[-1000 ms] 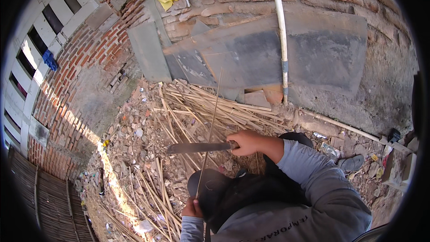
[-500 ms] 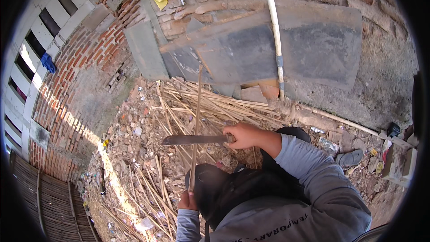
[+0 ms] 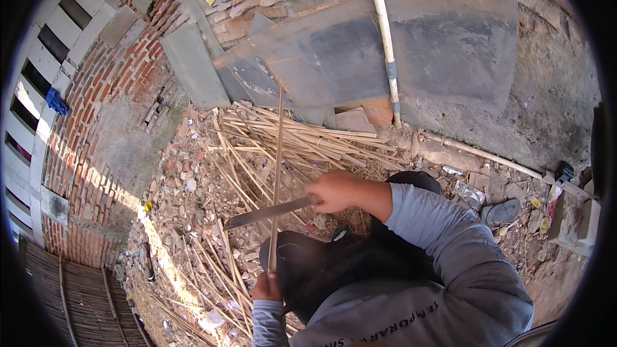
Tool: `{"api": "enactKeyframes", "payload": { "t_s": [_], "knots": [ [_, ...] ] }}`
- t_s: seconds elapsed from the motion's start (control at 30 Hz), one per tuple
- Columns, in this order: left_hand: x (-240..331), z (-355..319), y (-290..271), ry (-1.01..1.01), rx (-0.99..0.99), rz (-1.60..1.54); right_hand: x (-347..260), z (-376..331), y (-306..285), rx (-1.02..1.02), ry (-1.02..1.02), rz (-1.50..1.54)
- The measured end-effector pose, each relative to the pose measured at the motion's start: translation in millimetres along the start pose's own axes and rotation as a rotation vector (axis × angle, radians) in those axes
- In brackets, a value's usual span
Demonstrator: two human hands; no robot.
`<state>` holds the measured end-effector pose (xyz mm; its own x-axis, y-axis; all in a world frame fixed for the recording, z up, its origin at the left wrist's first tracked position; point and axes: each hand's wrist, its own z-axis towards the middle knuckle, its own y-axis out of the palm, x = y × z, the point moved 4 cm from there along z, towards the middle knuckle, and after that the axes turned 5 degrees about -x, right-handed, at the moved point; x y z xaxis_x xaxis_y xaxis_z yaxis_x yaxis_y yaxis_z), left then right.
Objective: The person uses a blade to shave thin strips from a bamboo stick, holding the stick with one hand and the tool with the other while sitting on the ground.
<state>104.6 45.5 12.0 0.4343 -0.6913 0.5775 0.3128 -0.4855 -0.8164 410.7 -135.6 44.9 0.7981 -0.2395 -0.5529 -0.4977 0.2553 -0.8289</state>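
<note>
Gripping a long knife (image 3: 292, 206), the right hand (image 3: 335, 191) clenches its handle (image 3: 315, 199), the blade (image 3: 250, 216) crossing a thin strip (image 3: 279, 154) that extends ahead of the left hand (image 3: 267, 288), whose partly hidden fingers (image 3: 272, 277) seem to grasp it.

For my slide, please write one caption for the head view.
The right hand holds a long dark metal machete crossing a thin tan bamboo-like strip gripped by the left hand.
</note>
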Motion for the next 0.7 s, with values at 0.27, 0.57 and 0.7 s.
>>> {"api": "enactKeyframes", "payload": {
  "t_s": [0.27, 0.57, 0.7],
  "knots": [
    [6.5, 2.7, 3.7, 0.002, 0.004, -0.002, -10.5, -5.2, 6.8, -0.052, -0.064, -0.049],
    [6.5, -2.3, -0.6, -0.068, -0.029, 0.010, -18.8, -2.4, 15.4, -0.040, -0.075, -0.055],
    [-12.5, 0.7, 11.3, -0.009, 0.003, 0.050, -18.3, -2.2, 20.3, -0.039, -0.100, -0.062]
  ]
}}
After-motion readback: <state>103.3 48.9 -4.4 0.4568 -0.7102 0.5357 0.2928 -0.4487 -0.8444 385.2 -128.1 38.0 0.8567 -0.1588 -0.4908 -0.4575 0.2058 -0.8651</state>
